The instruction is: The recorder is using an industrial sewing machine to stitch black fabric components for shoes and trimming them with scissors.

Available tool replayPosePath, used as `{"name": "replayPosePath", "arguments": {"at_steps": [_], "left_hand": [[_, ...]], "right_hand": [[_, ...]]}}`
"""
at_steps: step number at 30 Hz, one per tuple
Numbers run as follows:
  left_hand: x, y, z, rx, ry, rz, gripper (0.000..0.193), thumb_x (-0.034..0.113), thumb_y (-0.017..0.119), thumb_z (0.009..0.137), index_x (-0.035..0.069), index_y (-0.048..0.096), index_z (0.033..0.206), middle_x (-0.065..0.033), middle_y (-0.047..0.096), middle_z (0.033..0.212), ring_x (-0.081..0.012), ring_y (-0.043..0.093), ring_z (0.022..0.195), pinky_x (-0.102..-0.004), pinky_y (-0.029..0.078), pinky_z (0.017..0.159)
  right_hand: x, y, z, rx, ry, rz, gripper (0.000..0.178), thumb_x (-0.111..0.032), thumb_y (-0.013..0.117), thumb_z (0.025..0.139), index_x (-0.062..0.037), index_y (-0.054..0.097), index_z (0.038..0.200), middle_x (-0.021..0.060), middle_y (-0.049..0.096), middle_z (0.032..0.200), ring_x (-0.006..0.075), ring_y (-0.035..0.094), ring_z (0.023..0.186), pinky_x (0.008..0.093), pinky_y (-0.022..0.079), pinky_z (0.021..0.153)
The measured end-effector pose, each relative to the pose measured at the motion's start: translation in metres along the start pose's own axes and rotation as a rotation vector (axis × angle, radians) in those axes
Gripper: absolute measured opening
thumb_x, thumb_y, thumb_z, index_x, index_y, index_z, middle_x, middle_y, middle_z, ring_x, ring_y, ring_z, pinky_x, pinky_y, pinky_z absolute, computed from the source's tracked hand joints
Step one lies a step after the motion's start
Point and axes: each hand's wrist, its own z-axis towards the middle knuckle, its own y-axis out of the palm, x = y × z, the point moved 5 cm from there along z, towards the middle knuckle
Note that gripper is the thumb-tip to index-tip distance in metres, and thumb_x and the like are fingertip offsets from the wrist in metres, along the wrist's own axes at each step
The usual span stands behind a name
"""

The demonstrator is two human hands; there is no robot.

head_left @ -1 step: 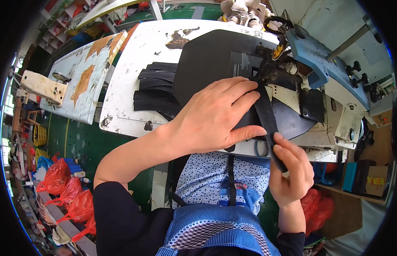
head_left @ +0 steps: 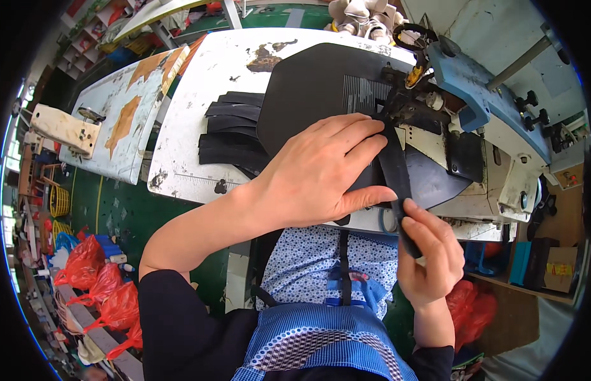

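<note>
A long black strip (head_left: 392, 159) of leather-like material runs from the head of a sewing machine (head_left: 429, 108) down toward me. My left hand (head_left: 327, 168) lies flat over the dark plate (head_left: 302, 82), fingers stretched out. Its fingertips touch the strip's upper left edge beside the machine's working parts, and its thumb reaches the strip lower down. My right hand (head_left: 432, 251) pinches the strip's near end between thumb and fingers, just off the table's front edge. The spot where the strip meets the machine is partly hidden.
Several black strips (head_left: 232, 127) lie stacked left of the dark plate on the worn white table (head_left: 187, 133). A blue machine arm (head_left: 460, 82) rises at the right. Red plastic bags (head_left: 86, 260) sit low on the left, and a second machine table (head_left: 111, 101) stands beyond.
My right hand has shifted slightly up and left with the strip's near end. The left hand stays in nearly the same place.
</note>
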Motion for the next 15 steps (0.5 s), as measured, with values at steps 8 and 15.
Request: {"name": "replayPosePath", "arguments": {"at_steps": [8, 15], "left_hand": [[-0.006, -0.002, 0.003, 0.006, 0.010, -0.010, 0.055, 0.044, 0.074, 0.097, -0.001, 0.067, 0.128, -0.0175, 0.066, 0.135, -0.0376, 0.065, 0.124, -0.0460, 0.055, 0.104], [0.000, -0.007, 0.005, 0.012, -0.014, 0.023, 0.053, 0.036, 0.083, 0.089, 0.000, 0.068, 0.126, -0.0151, 0.065, 0.128, -0.0354, 0.067, 0.115, -0.0432, 0.057, 0.098]], "right_hand": [[-0.006, 0.012, -0.008, -0.083, -0.086, -0.089, 0.043, -0.001, 0.070, 0.060, 0.0015, 0.080, 0.102, 0.0160, 0.080, 0.111, 0.0310, 0.075, 0.095, 0.0371, 0.062, 0.077], [-0.004, 0.014, -0.008, -0.127, -0.088, -0.120, 0.043, -0.002, 0.071, 0.062, -0.0019, 0.081, 0.103, 0.0146, 0.079, 0.117, 0.0306, 0.076, 0.101, 0.0373, 0.061, 0.083]]}}
